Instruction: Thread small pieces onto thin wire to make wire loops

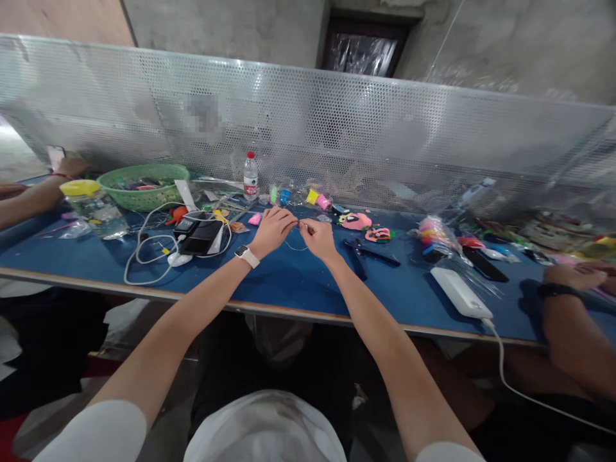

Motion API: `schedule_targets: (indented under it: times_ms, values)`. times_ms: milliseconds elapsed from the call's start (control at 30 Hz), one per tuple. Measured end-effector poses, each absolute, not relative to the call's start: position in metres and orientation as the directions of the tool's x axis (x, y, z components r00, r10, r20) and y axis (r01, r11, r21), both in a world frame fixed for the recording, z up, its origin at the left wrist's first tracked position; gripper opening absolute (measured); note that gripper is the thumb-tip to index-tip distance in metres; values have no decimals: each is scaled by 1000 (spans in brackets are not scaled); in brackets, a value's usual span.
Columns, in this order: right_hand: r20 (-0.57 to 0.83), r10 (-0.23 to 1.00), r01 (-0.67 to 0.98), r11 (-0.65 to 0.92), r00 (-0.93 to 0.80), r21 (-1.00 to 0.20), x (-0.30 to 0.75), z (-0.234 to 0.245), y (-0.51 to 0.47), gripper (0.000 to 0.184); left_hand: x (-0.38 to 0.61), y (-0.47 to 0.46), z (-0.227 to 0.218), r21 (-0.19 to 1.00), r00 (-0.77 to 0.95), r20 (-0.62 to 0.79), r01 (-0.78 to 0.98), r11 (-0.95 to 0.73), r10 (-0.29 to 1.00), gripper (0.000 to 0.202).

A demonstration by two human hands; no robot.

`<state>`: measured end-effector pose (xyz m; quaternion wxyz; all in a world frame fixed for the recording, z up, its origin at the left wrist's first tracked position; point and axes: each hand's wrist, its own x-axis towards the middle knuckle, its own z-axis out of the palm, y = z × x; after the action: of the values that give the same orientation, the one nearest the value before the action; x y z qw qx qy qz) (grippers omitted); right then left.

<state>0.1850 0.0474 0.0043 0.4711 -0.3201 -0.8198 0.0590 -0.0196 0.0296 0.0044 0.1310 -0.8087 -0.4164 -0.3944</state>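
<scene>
Pliers [360, 249] lie right of the fingers [287, 222], bottle [251, 174] beyond them, leftward; left hand [273, 230] and right hand [318, 237] nearly meet, pinching thin string [294, 248] (barely visible).

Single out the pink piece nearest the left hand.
The small plain pink piece beside the left hand; the larger pink piece with a black-and-white patch lies right of the right hand.

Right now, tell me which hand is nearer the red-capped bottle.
Left. The left hand is in front of the red-capped bottle, slightly to its right; the right hand is also in front but farther right.
</scene>
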Motion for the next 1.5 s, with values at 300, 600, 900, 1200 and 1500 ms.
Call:
schedule_targets:
  times_ms: [300,600,900,1200,1500]
  values:
    - [745,514,560,796,-425,-230,187,4,46,36,-20,36,9,374,297,663,664,-648,687,17]
    - [693,555,496,808,-460,-318,187,0,51,33,-26,39,4,289,387,672,648,-704,631,21]
    - [701,556,470,812,-446,-345,187,0,50,33,-36,37,6,-13,496,710,720,-694,501,13]
    - [726,525,502,817,-444,-283,187,-5,53,31,-37,39,3,-73,528,726,696,-714,441,16]
    - [683,539,580,788,-493,-204,187,0,48,33,-28,37,3,192,392,753,637,-747,528,26]
